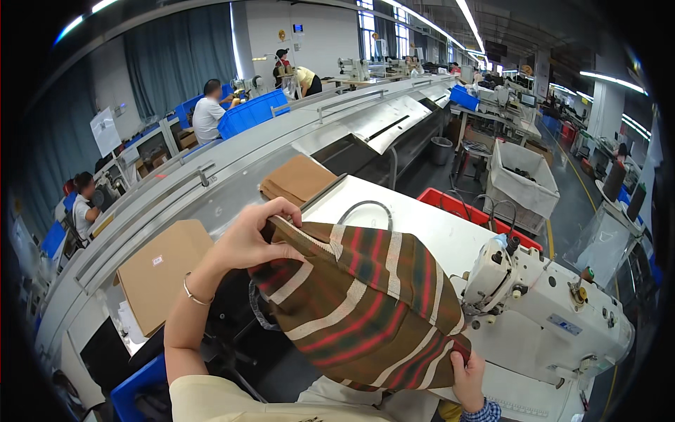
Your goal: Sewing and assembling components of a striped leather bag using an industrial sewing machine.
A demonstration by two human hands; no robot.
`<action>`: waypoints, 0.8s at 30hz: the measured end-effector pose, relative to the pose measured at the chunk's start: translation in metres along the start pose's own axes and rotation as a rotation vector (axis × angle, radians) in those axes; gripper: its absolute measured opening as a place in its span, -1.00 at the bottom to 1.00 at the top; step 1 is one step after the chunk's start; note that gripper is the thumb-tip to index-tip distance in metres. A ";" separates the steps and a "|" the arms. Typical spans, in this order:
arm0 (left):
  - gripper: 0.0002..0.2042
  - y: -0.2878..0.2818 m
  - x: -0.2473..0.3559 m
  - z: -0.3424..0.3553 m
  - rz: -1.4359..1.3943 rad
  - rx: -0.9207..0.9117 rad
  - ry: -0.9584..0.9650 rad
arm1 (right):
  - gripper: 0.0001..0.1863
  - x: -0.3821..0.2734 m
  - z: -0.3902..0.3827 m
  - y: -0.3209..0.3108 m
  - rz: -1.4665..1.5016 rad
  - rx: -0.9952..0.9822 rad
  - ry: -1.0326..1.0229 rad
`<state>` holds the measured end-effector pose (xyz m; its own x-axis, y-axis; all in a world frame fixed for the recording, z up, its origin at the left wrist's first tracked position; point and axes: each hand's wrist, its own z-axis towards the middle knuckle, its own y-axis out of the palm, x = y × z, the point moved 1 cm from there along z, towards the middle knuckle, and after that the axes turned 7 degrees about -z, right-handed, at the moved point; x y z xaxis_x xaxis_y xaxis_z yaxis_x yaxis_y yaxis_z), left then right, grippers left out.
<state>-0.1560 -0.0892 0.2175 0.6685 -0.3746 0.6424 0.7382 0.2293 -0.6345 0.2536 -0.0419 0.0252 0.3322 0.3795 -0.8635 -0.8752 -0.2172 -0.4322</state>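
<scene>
A sewn piece of brown striped fabric (365,302), with red, dark green and cream bands, spans the space between my hands above my lap. At its upper left edge my left hand (256,235) pinches the cloth, fingers behind and thumb in front. A pale strip runs along that edge, and seams cross the middle. My right hand (467,380) grips the lower right corner, its thumb on top. Just right of the fabric stands a white sewing machine (555,299); its needle area is partly hidden. Whatever lies inside or behind the cloth is out of sight.
Beyond the fabric lies a white tabletop (415,228) with a dark cable. A red bin (478,218) sits behind the machine. Folded brown cloth (295,179) and a cardboard piece (162,271) lie to the left. A large white cart (520,186) stands farther right. Other people sit across the long metal bench.
</scene>
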 end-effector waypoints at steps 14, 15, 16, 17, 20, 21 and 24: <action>-0.71 -0.012 0.018 0.298 0.986 0.750 0.378 | -0.89 0.059 -0.040 0.026 -0.426 0.112 -0.029; -0.71 0.000 0.023 0.327 0.933 0.801 0.487 | -0.87 0.060 -0.043 0.025 -0.454 0.145 -0.098; -0.71 0.016 0.033 0.350 0.880 0.855 0.597 | -0.84 0.060 -0.044 0.025 -0.482 0.178 -0.170; -0.77 0.048 0.045 0.361 0.753 0.880 0.682 | -0.82 0.060 -0.044 0.024 -0.519 0.190 -0.189; -0.66 0.119 0.043 0.396 0.591 0.825 0.817 | -0.85 0.052 -0.036 0.027 -0.569 0.149 -0.291; -0.61 0.150 0.033 0.408 0.514 0.749 0.845 | -0.38 0.076 -0.053 0.031 -0.590 -0.529 0.323; -0.44 0.241 -0.013 0.408 0.426 0.216 0.555 | -0.36 0.113 -0.085 0.040 -0.601 -0.186 -0.060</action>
<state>0.0503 0.3375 0.2316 0.7998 -0.6002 0.0100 0.4637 0.6073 -0.6451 0.2860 -0.0842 -0.1117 0.7219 0.5321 -0.4424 -0.4646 -0.1010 -0.8797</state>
